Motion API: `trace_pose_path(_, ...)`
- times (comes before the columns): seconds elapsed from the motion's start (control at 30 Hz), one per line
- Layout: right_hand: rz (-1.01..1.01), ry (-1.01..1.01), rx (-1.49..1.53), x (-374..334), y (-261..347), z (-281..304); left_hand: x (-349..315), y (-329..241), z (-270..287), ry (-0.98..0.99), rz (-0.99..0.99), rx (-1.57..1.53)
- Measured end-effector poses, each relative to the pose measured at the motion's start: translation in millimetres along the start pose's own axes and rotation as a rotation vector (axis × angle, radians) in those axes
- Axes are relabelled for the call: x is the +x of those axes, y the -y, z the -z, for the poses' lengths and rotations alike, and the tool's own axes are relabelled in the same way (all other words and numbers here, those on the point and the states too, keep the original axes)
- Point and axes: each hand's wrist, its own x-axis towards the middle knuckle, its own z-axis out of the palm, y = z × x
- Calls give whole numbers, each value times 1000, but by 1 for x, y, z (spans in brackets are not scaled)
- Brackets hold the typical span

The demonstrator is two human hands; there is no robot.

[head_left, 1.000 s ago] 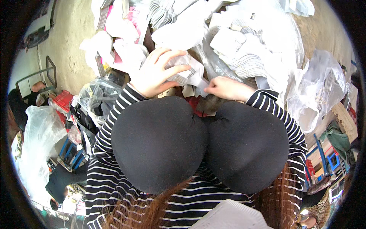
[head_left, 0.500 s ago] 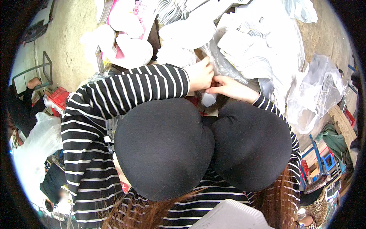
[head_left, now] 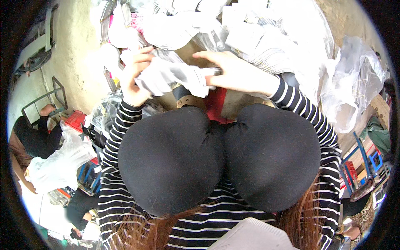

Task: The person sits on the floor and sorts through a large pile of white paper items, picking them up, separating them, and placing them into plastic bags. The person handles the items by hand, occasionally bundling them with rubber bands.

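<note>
A limp white piece with grey patches hangs crosswise in front of my knees, partly smeared by motion; I cannot tell whether it is cloth or paper. My left hand grips its left end. My right hand is by its right end, index finger stretched out and apart from the thumb; the piece's end meets or overlaps the lower fingers. Beyond both hands lie overlapping white stacks with thin, layered edges, and a clear plastic bag among them. A shoe shows below the white piece.
A red object shows between my knees. Clear plastic bags lie at the right, beside a blue-framed stool. At the left are a metal frame, a red crate, a whitish plastic sheet and other people.
My hands were together between the knees. They have moved apart, the left one to the left, and the white piece now stretches between them. My knees have shifted slightly.
</note>
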Motion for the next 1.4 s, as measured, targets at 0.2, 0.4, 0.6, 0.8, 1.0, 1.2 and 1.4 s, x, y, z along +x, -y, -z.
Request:
trace_pose_path(0.2, 445, -232, -212, 39, 49, -18, -24, 29, 9, -185, 110, -38)
trace_pose_path(0.4, 938, -76, -508, 60, 64, -15, -26, 26, 6, -141, 175, -243)
trace_pose_path(0.6, 617, -52, -813, 51, 51, -20, -13, 19, -1, -137, -48, -162)
trace_pose_path(0.8, 339, -126, -921, 54, 46, -46, -11, 4, 0, -140, 10, -168)
trace_pose_path(1.0, 403, -172, -1009, 46, 45, -42, -21, 2, 5, -153, 16, -125)
trace_pose_path(1.2, 396, -341, -975, 46, 45, -45, -33, -4, 15, -120, 46, -16)
trace_pose_path(1.4, 407, -355, -983, 46, 43, -44, -35, -9, 19, -128, 29, 61)
